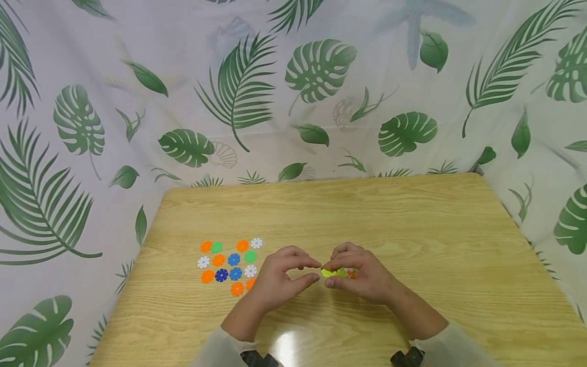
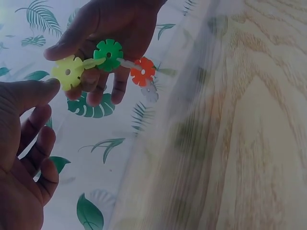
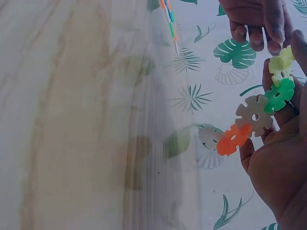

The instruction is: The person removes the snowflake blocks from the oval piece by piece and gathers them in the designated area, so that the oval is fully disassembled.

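Observation:
My right hand (image 1: 362, 272) pinches a chain of slotted plastic discs (image 1: 334, 273) between thumb and fingers, above the table. In the left wrist view the chain shows a yellow disc (image 2: 68, 72), a green disc (image 2: 108, 54), an orange disc (image 2: 143, 71) and a pale one (image 2: 149, 91) at the tail. A greyish-white disc (image 3: 254, 116) joins green and orange in the right wrist view. Beside the chain's yellow end is my left hand (image 1: 284, 272), thumb and forefinger apart. Its fingertip is at the yellow disc's edge; whether it touches is hard to tell.
Loose slotted discs lie flat on the wooden table (image 1: 412, 219) left of my hands, among them an orange disc (image 1: 207, 277), a dark blue disc (image 1: 221, 275) and a white disc (image 1: 256, 243). A leaf-patterned cloth (image 1: 275, 102) hangs behind and beside the table.

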`<act>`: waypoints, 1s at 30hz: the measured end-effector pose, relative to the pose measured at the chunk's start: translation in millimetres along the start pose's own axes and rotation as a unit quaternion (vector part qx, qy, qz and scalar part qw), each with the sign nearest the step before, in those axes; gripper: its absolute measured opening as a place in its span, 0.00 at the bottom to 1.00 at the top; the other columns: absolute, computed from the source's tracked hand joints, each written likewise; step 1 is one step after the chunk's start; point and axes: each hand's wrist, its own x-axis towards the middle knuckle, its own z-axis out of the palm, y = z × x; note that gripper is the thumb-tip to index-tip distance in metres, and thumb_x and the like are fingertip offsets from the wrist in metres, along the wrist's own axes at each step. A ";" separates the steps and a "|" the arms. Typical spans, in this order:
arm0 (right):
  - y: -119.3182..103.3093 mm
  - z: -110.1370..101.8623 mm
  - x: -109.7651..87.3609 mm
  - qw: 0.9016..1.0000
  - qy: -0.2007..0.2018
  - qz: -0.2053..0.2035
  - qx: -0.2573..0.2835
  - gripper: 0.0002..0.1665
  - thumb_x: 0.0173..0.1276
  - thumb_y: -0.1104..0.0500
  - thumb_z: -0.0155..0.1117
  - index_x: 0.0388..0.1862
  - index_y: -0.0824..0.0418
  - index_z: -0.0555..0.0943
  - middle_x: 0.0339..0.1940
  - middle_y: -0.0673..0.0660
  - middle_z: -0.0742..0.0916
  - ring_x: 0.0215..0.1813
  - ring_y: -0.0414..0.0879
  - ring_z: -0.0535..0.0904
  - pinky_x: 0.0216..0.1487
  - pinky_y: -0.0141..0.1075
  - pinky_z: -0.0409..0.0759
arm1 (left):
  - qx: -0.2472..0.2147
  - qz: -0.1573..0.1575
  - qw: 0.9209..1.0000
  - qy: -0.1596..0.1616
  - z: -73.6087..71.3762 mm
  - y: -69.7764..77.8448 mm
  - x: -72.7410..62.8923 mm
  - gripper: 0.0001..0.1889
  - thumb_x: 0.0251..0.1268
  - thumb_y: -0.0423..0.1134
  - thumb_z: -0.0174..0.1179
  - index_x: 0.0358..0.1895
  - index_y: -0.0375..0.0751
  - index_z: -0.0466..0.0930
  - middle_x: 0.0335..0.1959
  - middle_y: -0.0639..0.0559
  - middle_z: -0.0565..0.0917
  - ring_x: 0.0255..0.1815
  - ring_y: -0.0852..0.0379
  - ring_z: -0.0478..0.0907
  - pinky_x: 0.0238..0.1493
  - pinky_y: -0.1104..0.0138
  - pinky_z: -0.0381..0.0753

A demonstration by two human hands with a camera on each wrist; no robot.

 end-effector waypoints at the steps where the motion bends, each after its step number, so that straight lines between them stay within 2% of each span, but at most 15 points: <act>1: 0.2 0.3 0.2 1.000 0.000 -0.004 -0.001 0.17 0.60 0.65 0.79 0.48 0.54 0.91 0.44 0.48 0.86 0.51 0.48 0.77 0.50 0.41 0.78 | 0.001 0.002 1.000 0.000 0.7 0.4 0.5 0.07 0.66 0.38 0.73 0.45 0.49 0.92 0.42 0.56 0.85 0.44 0.56 0.81 0.44 0.64 0.83; 4: 0.9 1.4 0.7 1.000 -0.003 -0.003 -0.004 0.18 0.60 0.64 0.80 0.48 0.50 0.91 0.44 0.48 0.86 0.51 0.46 0.77 0.49 0.40 0.78 | 0.004 0.007 1.000 0.003 2.0 1.9 1.5 0.05 0.64 0.36 0.74 0.41 0.49 0.92 0.42 0.59 0.84 0.46 0.58 0.81 0.46 0.65 0.83; 8: 1.8 2.7 0.8 1.000 -0.006 0.000 -0.008 0.18 0.60 0.62 0.81 0.48 0.47 0.91 0.43 0.47 0.85 0.51 0.45 0.77 0.50 0.39 0.79 | 0.006 0.009 1.000 0.002 3.3 1.8 1.7 0.05 0.62 0.34 0.76 0.39 0.48 0.93 0.42 0.60 0.84 0.47 0.60 0.81 0.47 0.66 0.83; 13: 2.5 3.9 0.9 1.000 -0.005 -0.016 -0.007 0.17 0.60 0.63 0.81 0.48 0.50 0.91 0.43 0.48 0.85 0.50 0.46 0.77 0.49 0.39 0.79 | 0.016 0.007 1.000 -0.009 4.9 1.0 1.7 0.06 0.61 0.33 0.76 0.39 0.47 0.92 0.42 0.59 0.84 0.47 0.59 0.81 0.47 0.66 0.83; 19: -0.8 3.4 0.1 1.000 -0.007 -0.005 0.003 0.17 0.62 0.62 0.79 0.49 0.49 0.91 0.45 0.48 0.84 0.50 0.46 0.78 0.50 0.40 0.78 | 0.016 0.001 1.000 -0.019 5.6 2.1 2.1 0.04 0.65 0.33 0.73 0.39 0.46 0.91 0.43 0.59 0.84 0.46 0.57 0.81 0.47 0.65 0.83; 25: -2.1 1.8 -1.7 1.000 -0.009 0.007 0.014 0.19 0.64 0.64 0.77 0.53 0.52 0.89 0.47 0.50 0.85 0.50 0.47 0.79 0.51 0.45 0.79 | 0.040 0.036 0.999 0.000 6.3 2.0 4.1 0.05 0.67 0.32 0.71 0.40 0.48 0.89 0.42 0.58 0.85 0.42 0.55 0.82 0.42 0.63 0.85; 30: -1.3 1.4 -4.0 1.000 0.007 0.014 0.009 0.26 0.60 0.62 0.81 0.58 0.55 0.87 0.49 0.49 0.85 0.53 0.48 0.79 0.53 0.49 0.81 | 0.045 0.037 0.998 0.014 5.0 2.9 4.8 0.02 0.71 0.35 0.69 0.40 0.47 0.88 0.42 0.58 0.86 0.41 0.58 0.80 0.38 0.59 0.85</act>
